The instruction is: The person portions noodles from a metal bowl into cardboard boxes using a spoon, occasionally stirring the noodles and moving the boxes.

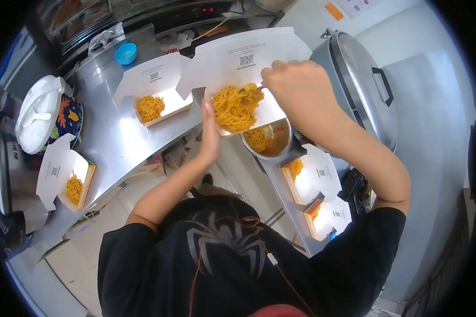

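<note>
An open white box [275,108] with yellow noodles [235,107] in it is held up in front of me. My left hand [210,132] supports its left side, fingers against the wall. Over the right part of the box, my right hand [296,87] is closed around something mostly hidden, at the edge of the noodles. Just below the box, a round metal pot [284,138] holds more noodles. Behind on the left, another open box [169,95] contains a small noodle portion [150,108].
At the left stand a third open box [50,171] with noodles and a white-lidded container [39,111]. Two more open boxes [322,169] [338,214] sit at the right, near a large lidded metal pot [362,79]. A blue bowl [126,53] is at the back.
</note>
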Demonstrator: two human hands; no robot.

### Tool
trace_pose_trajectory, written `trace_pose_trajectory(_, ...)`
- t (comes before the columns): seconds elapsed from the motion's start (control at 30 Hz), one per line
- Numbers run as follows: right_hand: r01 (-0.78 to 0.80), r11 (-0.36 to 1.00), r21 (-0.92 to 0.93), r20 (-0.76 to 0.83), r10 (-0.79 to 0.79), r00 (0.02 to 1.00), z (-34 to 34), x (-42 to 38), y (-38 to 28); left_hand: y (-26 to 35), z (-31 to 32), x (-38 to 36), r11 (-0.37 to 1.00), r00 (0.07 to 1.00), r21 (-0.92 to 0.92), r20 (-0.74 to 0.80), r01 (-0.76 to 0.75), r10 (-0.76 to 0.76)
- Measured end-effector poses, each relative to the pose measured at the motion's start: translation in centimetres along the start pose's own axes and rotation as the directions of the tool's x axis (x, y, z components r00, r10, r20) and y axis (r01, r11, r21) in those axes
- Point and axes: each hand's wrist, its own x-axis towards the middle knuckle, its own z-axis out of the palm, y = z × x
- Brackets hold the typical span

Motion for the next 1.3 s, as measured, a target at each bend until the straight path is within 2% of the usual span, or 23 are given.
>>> trace_pose_trajectory(0.07,-0.039,0.999,0.027,0.006,0.039,0.999,0.3,-0.1,0.1,-0.7,-1.0,0.5,0.991,0.995,0.097,-0.026,-0.093,0.096)
trace_pose_trajectory(0.1,-0.061,0.997,0.040,0.010,0.061,0.998,0.4,-0.2,0.3,-0.4,-1.1,0.3,0.992,0.996,0.098,-0.021,-0.085,0.087)
trace_pose_trajectory(0.2,-0.263,0.954,0.141,0.062,0.257,0.964,0.7,-0.5,1.1,0.8,-1.4,-0.2,0.993,0.998,0.105,-0.002,-0.057,0.057)
trace_pose_trajectory(0.3,-0.449,0.832,0.326,0.228,0.392,0.891,1.0,-1.1,2.6,1.7,-1.6,-0.6,0.991,0.999,0.128,0.005,-0.044,0.044)
trace_pose_trajectory(0.37,-0.486,0.805,0.339,0.237,0.427,0.873,1.2,-1.6,3.2,2.0,-1.5,-0.6,0.986,0.998,0.153,-0.002,-0.060,0.061)
trace_pose_trajectory(0.43,-0.514,0.789,0.335,0.238,0.457,0.857,0.8,-1.8,3.7,3.3,-1.5,-0.2,0.992,0.991,-0.046,-0.070,0.115,-0.118)
trace_pose_trajectory(0.53,-0.556,0.768,0.317,0.262,0.492,0.830,-0.2,-2.1,4.2,5.9,-1.7,0.7,0.872,0.911,-0.347,-0.099,0.346,-0.401)
trace_pose_trajectory(0.6,-0.519,0.780,0.350,0.237,0.462,0.855,0.0,-2.5,5.1,4.9,-1.7,0.6,0.925,0.940,-0.237,-0.097,0.298,-0.328)
trace_pose_trajectory(0.63,-0.499,0.786,0.366,0.224,0.446,0.867,0.1,-2.6,5.6,3.0,-1.6,0.0,0.987,0.985,-0.025,-0.066,0.156,-0.157)
trace_pose_trajectory(0.67,-0.535,0.750,0.389,0.291,0.451,0.844,0.2,-2.6,6.0,1.5,-1.7,-0.3,0.984,1.000,0.178,0.002,-0.010,0.010)
trace_pose_trajectory(0.73,-0.602,0.676,0.424,0.420,0.442,0.793,0.3,-2.4,6.7,1.5,-1.6,-0.2,0.983,1.000,0.182,-0.009,0.012,-0.011)
trace_pose_trajectory(0.83,-0.642,0.590,0.490,0.466,0.445,0.765,0.6,-2.7,7.3,1.5,-1.4,-0.1,0.971,1.000,0.237,0.005,-0.015,0.014)
trace_pose_trajectory(1.13,-0.675,0.424,0.603,0.490,0.471,0.734,0.9,-4.1,8.8,0.2,-2.3,0.6,0.967,0.998,0.250,-0.045,0.042,-0.031)
trace_pose_trajectory(1.3,-0.604,0.450,0.657,0.398,0.474,0.786,-0.9,-4.4,10.4,0.2,-1.8,0.8,0.980,0.999,0.198,0.037,0.011,-0.019)
